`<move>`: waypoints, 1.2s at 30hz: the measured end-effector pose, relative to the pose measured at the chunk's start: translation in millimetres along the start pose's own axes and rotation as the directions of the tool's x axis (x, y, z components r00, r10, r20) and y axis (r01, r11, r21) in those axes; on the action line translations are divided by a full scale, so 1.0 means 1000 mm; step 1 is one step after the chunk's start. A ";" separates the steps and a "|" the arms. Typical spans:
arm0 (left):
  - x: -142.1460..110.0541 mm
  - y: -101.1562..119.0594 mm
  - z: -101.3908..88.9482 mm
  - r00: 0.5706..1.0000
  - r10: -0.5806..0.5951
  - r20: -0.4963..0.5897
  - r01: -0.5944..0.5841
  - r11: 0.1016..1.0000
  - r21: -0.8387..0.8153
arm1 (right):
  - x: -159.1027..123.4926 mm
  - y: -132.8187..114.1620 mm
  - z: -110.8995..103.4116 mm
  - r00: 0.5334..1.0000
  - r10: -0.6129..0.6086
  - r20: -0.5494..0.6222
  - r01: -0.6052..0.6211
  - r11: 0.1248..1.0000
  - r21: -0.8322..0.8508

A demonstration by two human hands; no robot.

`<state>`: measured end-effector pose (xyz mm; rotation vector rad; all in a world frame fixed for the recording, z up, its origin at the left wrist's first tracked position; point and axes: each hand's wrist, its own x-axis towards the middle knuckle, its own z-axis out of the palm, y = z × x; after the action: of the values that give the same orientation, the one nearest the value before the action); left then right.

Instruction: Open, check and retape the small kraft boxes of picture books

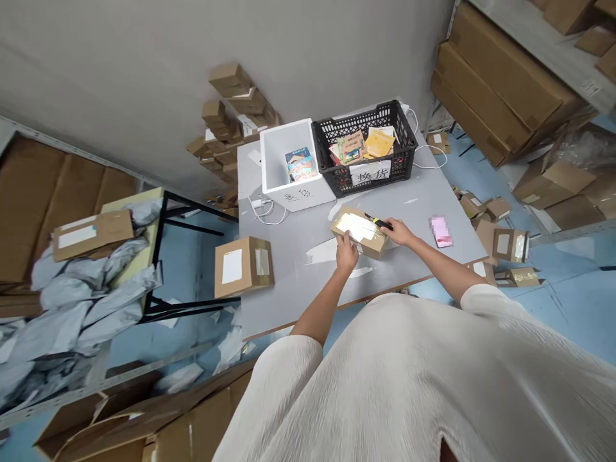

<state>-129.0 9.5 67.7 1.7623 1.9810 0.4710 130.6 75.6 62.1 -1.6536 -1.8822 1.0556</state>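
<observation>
A small cardboard box (pixel 370 242) with a white label on top lies on the grey table (pixel 293 256) in front of me. My left hand (pixel 346 254) grips its near left edge, fingers bent against the side and label. In my right hand (pixel 400 232) is a utility knife (pixel 380 222), black with a yellow part. Its front end lies over the label at the box's right side; I cannot tell whether the blade touches the cardboard. The fingers of the right hand are closed around the handle.
Behind the box stand a white foam bin (pixel 308 197) with books and a black plastic crate (pixel 412 151) with booklets. Another cardboard box (pixel 250 263) sits at the table's left edge. A pink blurred item (pixel 441 231) lies right. Grey parcels (pixel 110 282) fill the left side.
</observation>
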 end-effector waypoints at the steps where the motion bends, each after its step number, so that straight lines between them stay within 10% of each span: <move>1: 0.003 0.002 0.001 1.000 -0.004 0.001 0.004 0.999 -0.047 | -0.003 0.000 0.000 1.000 0.003 0.002 -0.003 1.000 0.011; 13: 0.013 0.001 -0.009 0.992 -0.114 -0.056 0.115 0.993 0.017 | -0.032 -0.016 0.024 0.984 -0.057 0.169 0.014 0.969 0.245; 23: 0.004 0.038 0.006 0.996 -0.086 0.011 0.083 0.983 0.165 | -0.015 -0.023 0.018 0.999 0.025 0.042 -0.032 0.982 0.185; 28: 0.003 0.032 0.002 0.980 0.086 0.178 -0.122 0.972 0.201 | -0.016 -0.020 0.015 0.999 0.051 -0.001 -0.049 0.980 0.195; 36: 0.017 0.004 -0.025 0.842 0.351 0.410 -0.448 0.878 0.168 | -0.015 -0.016 0.021 0.990 0.132 -0.055 -0.115 0.963 0.244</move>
<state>-140.8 27.7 89.0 2.2540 1.4555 -0.0097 107.4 55.2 63.8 -1.6597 -1.5547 1.2055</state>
